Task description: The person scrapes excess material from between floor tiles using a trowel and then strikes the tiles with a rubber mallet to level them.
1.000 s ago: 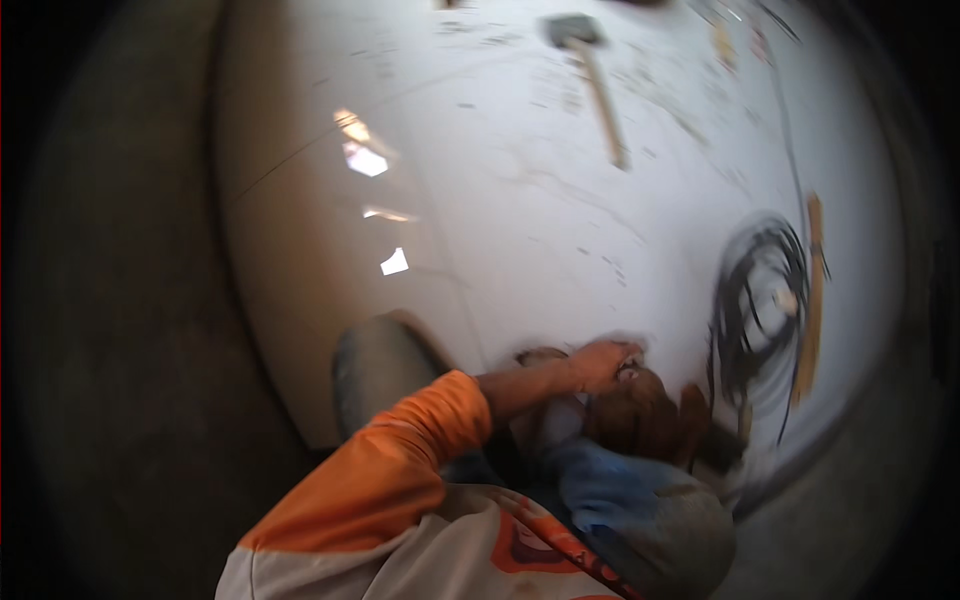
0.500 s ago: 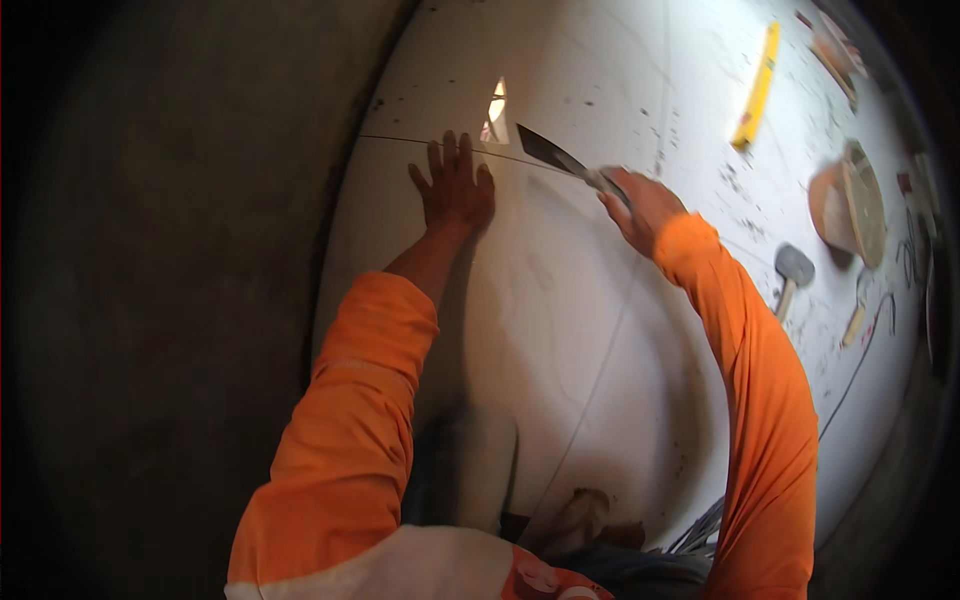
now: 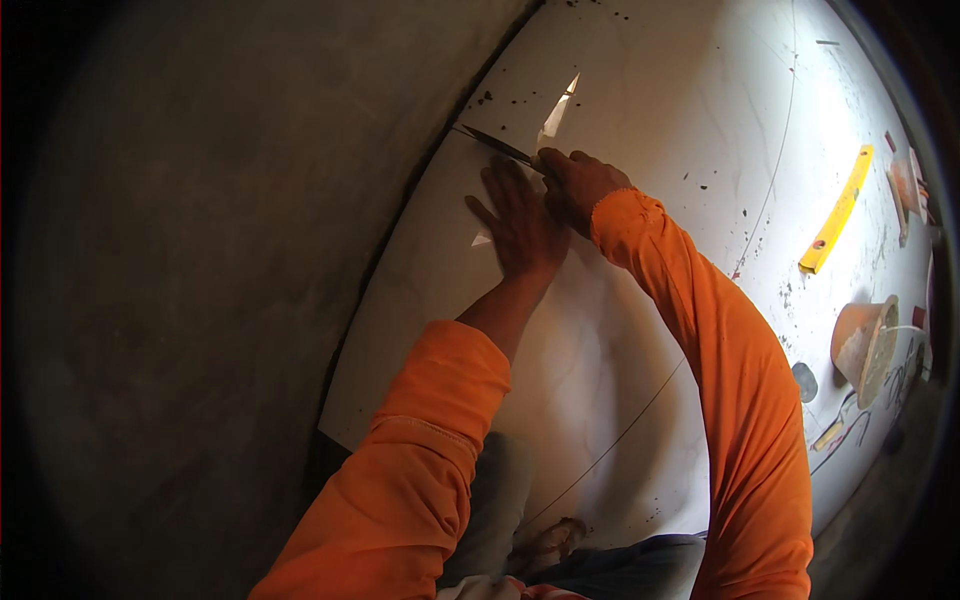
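My left hand (image 3: 528, 225) lies flat on the large white floor tiles (image 3: 420, 290), its fingers stretched out and the thumb apart. Just beyond those fingertips, my right hand (image 3: 585, 188) grips a putty knife (image 3: 497, 143) by the handle. The dark blade points left along a thin tile joint, toward the tile's edge by the grey surface. Seen nearly edge-on, the blade looks narrow, and the fingers cover most of the handle. Both hands are close together, the right one partly over the left wrist side. A bright reflection (image 3: 558, 110) shines on the tile ahead.
To the right lie a yellow spirit level (image 3: 838, 212), a tan bucket (image 3: 858, 345) with grey residue, and a mallet's grey head (image 3: 805, 382). A small tool (image 3: 828, 436) lies nearby. A rough grey surface (image 3: 200, 260) borders the tiles on the left. Dark crumbs dot the tiles.
My right hand has carried the putty knife leftward along the joint, close to my left hand. The whole view has shifted, so the tools appear farther right and lower.
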Demonstrator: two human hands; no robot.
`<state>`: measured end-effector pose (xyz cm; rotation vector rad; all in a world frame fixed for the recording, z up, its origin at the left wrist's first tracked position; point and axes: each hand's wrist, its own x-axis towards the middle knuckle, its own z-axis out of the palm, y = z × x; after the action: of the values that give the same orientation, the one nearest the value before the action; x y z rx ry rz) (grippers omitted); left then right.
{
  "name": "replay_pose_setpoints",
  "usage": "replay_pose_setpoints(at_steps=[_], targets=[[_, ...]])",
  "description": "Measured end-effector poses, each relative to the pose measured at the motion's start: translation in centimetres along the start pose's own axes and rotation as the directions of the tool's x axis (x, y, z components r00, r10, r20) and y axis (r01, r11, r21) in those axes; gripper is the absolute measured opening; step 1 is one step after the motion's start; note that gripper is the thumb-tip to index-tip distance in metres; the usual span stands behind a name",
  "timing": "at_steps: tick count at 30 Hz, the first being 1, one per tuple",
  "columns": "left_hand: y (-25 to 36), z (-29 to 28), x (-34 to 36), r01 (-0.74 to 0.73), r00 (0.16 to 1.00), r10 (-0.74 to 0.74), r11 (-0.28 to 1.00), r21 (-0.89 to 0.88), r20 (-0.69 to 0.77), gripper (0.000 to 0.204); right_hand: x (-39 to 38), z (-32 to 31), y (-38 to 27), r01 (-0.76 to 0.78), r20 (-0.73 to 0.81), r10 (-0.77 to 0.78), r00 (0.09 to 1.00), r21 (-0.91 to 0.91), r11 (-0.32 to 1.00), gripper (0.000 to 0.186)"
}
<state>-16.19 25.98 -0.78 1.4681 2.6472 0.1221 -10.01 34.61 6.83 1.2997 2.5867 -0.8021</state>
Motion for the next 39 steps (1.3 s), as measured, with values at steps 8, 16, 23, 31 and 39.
replay_pose_setpoints(at_steps=[8,16,23,31,39], targets=[[-0.2,1.8,-0.5,-0.036,0.997,0.035,0.999,-0.011,-0.068,0.069,1.5,-1.0,-1.6,0.019,0.178,-0.012,0.984,-0.038,0.999,0.039],[1.9,1.7,-0.3,-0.061,0.993,0.060,0.998,-0.005,-0.102,0.060,-8.1,-2.5,8.2,-0.135,0.309,0.229,0.923,-0.298,0.945,0.044],[-1.1,1.3,-0.5,-0.301,0.951,0.301,0.954,0.012,-0.070,0.068,-15.8,-2.2,12.8,-0.121,0.228,0.173,0.958,-0.224,0.967,0.038],[-0.3,1.4,0.0,-0.468,0.883,0.468,0.884,0.012,-0.024,0.071,-16.0,-1.7,13.8,-0.200,0.278,0.283,0.918,-0.292,0.935,0.044],[0.9,1.8,-0.5,-0.445,0.895,0.445,0.894,0.044,0.012,0.072,-19.6,-2.7,17.2,-0.225,0.329,0.312,0.891,-0.278,0.934,0.046]])
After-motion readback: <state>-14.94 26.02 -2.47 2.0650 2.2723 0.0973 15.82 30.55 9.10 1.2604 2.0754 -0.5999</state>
